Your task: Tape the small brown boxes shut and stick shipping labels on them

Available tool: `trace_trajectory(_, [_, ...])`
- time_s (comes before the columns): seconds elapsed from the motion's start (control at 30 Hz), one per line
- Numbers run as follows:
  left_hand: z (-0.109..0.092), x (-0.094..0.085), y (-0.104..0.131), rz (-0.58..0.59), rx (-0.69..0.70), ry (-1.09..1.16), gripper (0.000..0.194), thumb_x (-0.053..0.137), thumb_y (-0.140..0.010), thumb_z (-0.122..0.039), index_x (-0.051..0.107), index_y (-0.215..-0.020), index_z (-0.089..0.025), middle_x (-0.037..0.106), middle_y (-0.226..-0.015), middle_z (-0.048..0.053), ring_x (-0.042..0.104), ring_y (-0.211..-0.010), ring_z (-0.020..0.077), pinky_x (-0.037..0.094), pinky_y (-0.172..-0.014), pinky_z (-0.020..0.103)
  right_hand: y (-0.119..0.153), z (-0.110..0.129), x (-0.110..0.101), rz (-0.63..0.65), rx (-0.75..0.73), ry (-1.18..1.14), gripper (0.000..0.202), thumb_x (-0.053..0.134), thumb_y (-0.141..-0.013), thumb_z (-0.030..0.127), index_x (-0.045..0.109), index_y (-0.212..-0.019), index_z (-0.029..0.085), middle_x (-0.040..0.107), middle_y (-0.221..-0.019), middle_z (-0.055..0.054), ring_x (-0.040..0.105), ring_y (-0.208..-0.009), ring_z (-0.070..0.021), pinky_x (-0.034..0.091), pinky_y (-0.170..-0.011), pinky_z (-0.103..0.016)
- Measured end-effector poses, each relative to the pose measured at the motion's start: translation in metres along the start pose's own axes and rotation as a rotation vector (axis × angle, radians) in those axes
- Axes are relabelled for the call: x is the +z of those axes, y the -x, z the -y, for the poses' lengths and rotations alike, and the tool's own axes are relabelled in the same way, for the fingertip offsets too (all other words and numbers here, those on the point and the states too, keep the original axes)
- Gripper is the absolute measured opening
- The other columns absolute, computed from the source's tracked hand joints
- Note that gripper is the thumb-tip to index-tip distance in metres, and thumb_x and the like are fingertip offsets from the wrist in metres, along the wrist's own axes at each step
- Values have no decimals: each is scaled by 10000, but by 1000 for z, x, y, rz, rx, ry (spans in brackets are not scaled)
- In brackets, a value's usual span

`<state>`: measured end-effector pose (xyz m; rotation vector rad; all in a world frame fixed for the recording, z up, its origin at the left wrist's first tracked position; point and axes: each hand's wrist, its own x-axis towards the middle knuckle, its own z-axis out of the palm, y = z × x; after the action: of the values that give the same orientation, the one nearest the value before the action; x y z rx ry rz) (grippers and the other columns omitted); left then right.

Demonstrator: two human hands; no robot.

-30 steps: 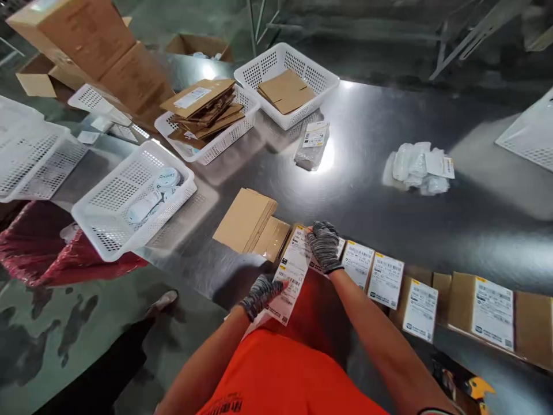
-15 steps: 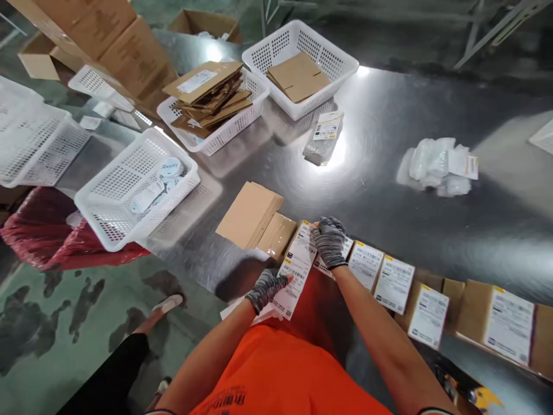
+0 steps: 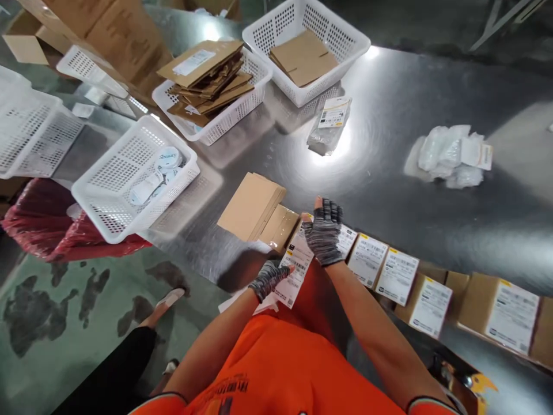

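Note:
My left hand (image 3: 270,278), in a grey fingerless glove, pinches the lower part of a strip of white shipping labels (image 3: 299,266) with the thumb on top. The strip's upper end lies on a small carton at the table edge. Over that end is my gloved right hand (image 3: 325,233), fingers stretched out and its side against the label. Just left stands a taped brown carton (image 3: 280,225), beside a stack of flat cardboard (image 3: 248,204). To the right, a row of labelled cartons (image 3: 397,275) runs along the edge.
White baskets hold round items (image 3: 168,157), folded cardboard (image 3: 207,63) and flat cardboard (image 3: 302,57). A clear bag with a label (image 3: 330,127) and wrapped bundles (image 3: 451,155) lie on the metal table. A red bag (image 3: 47,225) hangs at left; another person's leg (image 3: 116,357) shows below.
My right hand has straightened its fingers and shifted slightly up and left over the label. My left hand keeps hold of the strip. The whole view has shifted a little.

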<state>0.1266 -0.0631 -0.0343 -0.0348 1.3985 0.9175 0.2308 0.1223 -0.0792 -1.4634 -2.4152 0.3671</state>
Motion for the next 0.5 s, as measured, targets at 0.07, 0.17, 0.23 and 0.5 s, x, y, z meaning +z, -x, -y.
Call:
trace_trajectory(0.07, [-1,2,0,-28,2,-59,568,1165,-502,-528,818,-726,-138,767,-675,49,663,-671,189,535,-731,338,-2,14,11,77,20,5,651,478,-1141,377,598,-1680,31,674,-1649,-324,569,-1557,-442,363,-1352,-710])
trace_trajectory(0.17, [-2,0,2,-41,-11,-116,591,1148,-532,-565,843,-778,-121,817,-755,86,688,-712,209,551,-747,349,-5,24,24,201,90,61,682,495,-1144,396,577,-1685,-10,650,-1663,-353,569,-1540,-456,376,-1337,-698])
trace_trajectory(0.23, [2,-7,7,-13,8,-124,614,1140,-546,-571,874,-857,-113,865,-871,121,742,-815,246,576,-801,361,-4,26,28,227,86,81,688,507,-1150,424,571,-1703,19,639,-1689,-336,553,-1548,-461,360,-1335,-707])
trace_trajectory(0.5, [52,-61,50,-35,-107,-113,708,1145,-350,-636,644,-596,-199,642,-590,-15,530,-602,130,445,-670,317,7,32,24,243,38,75,729,589,-1114,455,581,-1694,12,618,-1716,-342,528,-1558,-482,311,-1347,-741])
